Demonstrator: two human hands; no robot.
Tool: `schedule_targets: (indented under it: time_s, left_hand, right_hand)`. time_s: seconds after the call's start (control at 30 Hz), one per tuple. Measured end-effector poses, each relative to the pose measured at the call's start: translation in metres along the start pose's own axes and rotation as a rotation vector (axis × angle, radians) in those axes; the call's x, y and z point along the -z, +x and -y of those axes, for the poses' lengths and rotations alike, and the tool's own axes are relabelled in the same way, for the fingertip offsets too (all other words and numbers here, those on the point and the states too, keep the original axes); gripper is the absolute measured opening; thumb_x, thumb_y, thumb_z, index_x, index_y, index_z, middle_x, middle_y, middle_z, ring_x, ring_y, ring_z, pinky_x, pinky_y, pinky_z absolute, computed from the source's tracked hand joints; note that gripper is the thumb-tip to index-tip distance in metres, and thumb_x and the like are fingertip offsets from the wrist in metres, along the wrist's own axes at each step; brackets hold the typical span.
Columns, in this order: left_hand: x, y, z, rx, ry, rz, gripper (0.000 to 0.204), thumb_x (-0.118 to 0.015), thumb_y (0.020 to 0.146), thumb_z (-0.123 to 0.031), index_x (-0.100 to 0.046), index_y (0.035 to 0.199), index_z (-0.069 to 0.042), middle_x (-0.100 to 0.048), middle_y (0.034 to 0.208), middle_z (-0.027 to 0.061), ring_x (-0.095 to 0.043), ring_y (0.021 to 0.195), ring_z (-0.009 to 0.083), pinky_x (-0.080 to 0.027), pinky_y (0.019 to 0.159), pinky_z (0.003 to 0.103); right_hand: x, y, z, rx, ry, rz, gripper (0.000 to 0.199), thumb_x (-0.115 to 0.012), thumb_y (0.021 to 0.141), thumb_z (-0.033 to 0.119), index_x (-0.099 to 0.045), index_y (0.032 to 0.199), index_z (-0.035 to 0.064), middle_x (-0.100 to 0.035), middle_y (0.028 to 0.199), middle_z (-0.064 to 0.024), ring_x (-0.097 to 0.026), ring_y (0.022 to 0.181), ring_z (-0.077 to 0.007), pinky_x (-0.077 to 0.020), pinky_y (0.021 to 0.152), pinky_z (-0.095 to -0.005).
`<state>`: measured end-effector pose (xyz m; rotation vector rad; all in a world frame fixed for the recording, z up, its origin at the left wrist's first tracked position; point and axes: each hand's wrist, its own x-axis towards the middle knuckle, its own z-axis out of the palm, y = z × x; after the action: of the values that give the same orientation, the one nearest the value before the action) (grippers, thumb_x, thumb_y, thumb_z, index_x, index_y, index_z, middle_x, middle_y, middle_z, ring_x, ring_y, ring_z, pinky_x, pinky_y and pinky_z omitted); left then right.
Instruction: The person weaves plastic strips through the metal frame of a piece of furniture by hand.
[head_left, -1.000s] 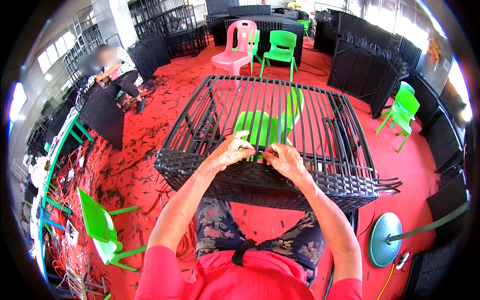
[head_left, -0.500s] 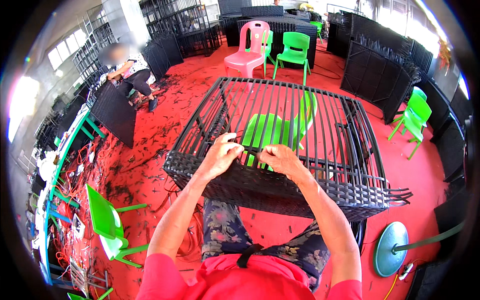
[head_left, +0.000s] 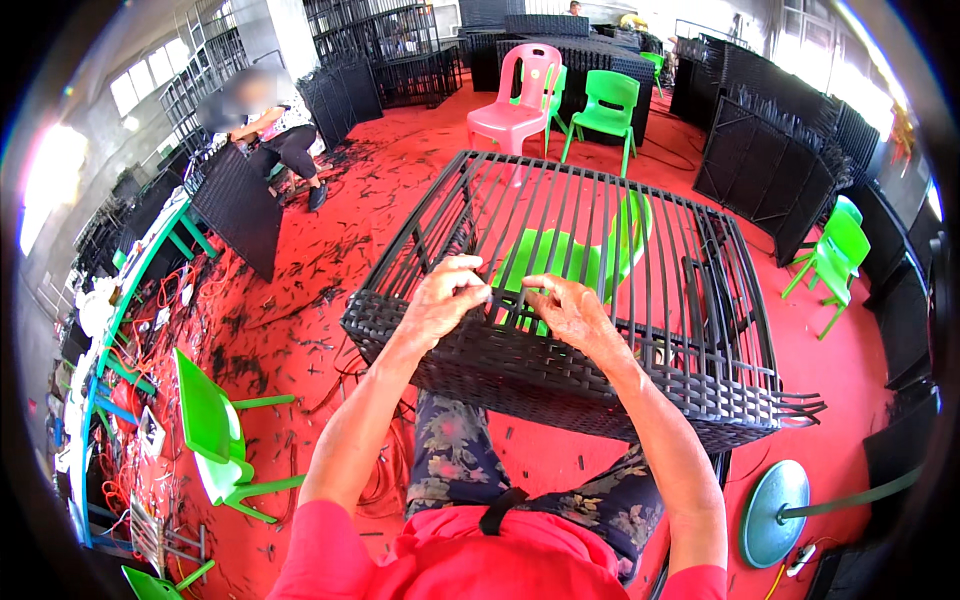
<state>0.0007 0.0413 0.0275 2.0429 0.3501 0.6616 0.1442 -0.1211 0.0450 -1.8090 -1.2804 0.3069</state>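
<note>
A black frame point(head_left: 560, 385) stands before my knees, its front side woven from flat black strips and its top crossed by rows of long bare strips point(head_left: 640, 240). At the front edge of the top, my left hand point(head_left: 440, 305) has its fingers curled and its thumb pressed in among the strips. My right hand point(head_left: 575, 315) faces it a short way to the right, fingers bent in a pinch. Both seem closed on a black strip of the weave; the fingertips partly hide it. Loose strip ends point(head_left: 800, 408) jut from the frame's right corner.
A green chair point(head_left: 555, 255) shows through the strips. Beyond are a pink chair point(head_left: 515, 105) and another green chair point(head_left: 605, 105). One more green chair point(head_left: 215, 430) stands at left; a round teal base with a pole point(head_left: 775, 515) is at right. A person point(head_left: 285, 130) sits far left.
Both hands have lifted slightly from the woven edge, and the right fingers have opened out a little. The whole view has shifted slightly, so the frame appears a bit further right.
</note>
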Motion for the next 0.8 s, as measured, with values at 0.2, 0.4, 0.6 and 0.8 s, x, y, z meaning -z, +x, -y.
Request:
schedule_targets:
  time_s: [0.2, 0.4, 0.6, 0.8]
  left_hand:
    - [0.014, -0.012, 0.003, 0.134, -0.313, 0.014, 0.016, -0.062, 0.082, -0.014, -0.064, 0.084, 0.003, -0.047, 0.116, 0.0049, -0.05, 0.083, 0.0057, -0.042, 0.075, 0.023]
    - [0.011, -0.008, 0.011, -0.13, 0.612, 0.118, 0.022, -0.056, 0.083, -0.024, -0.066, 0.095, -0.008, -0.04, 0.13, 0.0176, -0.029, 0.126, 0.033, -0.024, 0.103, 0.04]
    - [0.022, 0.006, 0.023, -0.157, 0.507, 0.369, 0.018, -0.06, 0.078, -0.019, -0.065, 0.09, -0.005, -0.038, 0.131, 0.0162, -0.032, 0.123, 0.0322, -0.026, 0.101, 0.038]
    - [0.039, -0.009, 0.005, -0.259, 0.585, -0.037, 0.017, -0.064, 0.076, -0.023, -0.064, 0.078, -0.007, -0.044, 0.126, 0.0152, -0.033, 0.122, 0.0308, -0.025, 0.101, 0.039]
  right_hand:
    - [-0.015, 0.017, 0.004, -0.085, 0.321, 0.387, 0.026, -0.053, 0.086, 0.029, -0.063, 0.091, 0.0051, -0.049, 0.059, -0.0006, -0.047, 0.052, -0.0072, -0.0385, 0.046, -0.0235]
    - [-0.025, 0.013, -0.002, -0.211, 0.339, 0.183, 0.029, -0.058, 0.075, 0.029, -0.058, 0.068, 0.0012, -0.05, 0.053, -0.0023, -0.048, 0.05, -0.0088, -0.0376, 0.046, -0.0267]
    - [-0.039, 0.021, -0.006, -0.145, -0.088, 0.185, 0.031, -0.058, 0.073, 0.035, -0.062, 0.075, 0.0048, -0.061, 0.067, -0.0135, -0.061, 0.066, -0.0284, -0.0445, 0.061, -0.0397]
    - [-0.026, 0.018, 0.016, -0.156, 0.219, 0.175, 0.027, -0.055, 0.083, 0.025, -0.062, 0.096, 0.0026, -0.056, 0.06, -0.0034, -0.05, 0.051, -0.0064, -0.0399, 0.046, -0.0243]
